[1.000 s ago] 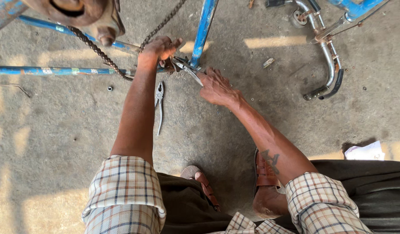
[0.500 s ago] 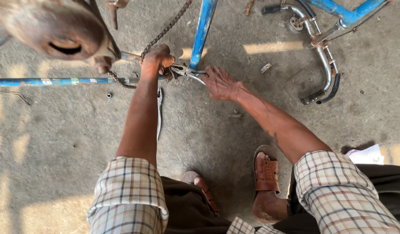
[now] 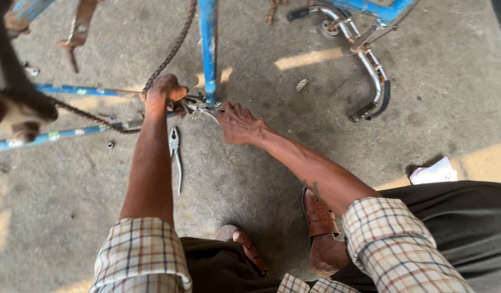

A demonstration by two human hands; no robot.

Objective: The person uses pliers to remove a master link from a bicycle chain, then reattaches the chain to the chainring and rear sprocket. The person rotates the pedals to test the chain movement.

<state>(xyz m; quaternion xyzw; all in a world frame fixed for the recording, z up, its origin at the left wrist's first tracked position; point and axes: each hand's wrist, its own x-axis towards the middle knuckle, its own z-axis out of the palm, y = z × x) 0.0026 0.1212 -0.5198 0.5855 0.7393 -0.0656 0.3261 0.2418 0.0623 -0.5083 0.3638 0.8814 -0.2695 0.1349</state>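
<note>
My left hand was closed around the spot where the rusty chain came down to meet the low blue bar of the bicycle frame, and my right hand was pinched shut on the near end of a small metal tool, with its working tip pointing away from me and to the left, toward my other hand. That tool lay almost level between the two hands, its length running from my right fingers across to the foot of the upright blue tube, so the joint I was working on sat just beyond and between both hands, touching or nearly touching the left one. The left hand was the nearer of the two to the chain itself; the right was nearer to the tool's handle (which kind of tool it was I could not tell, since my fingers covered most of it). A pair of pliers lay on the concrete floor just beside my left forearm, lengthwise toward me, jaws at the far end. The chrome handlebar rested well apart to the right, and a white scrap of paper lay near my right knee.
</note>
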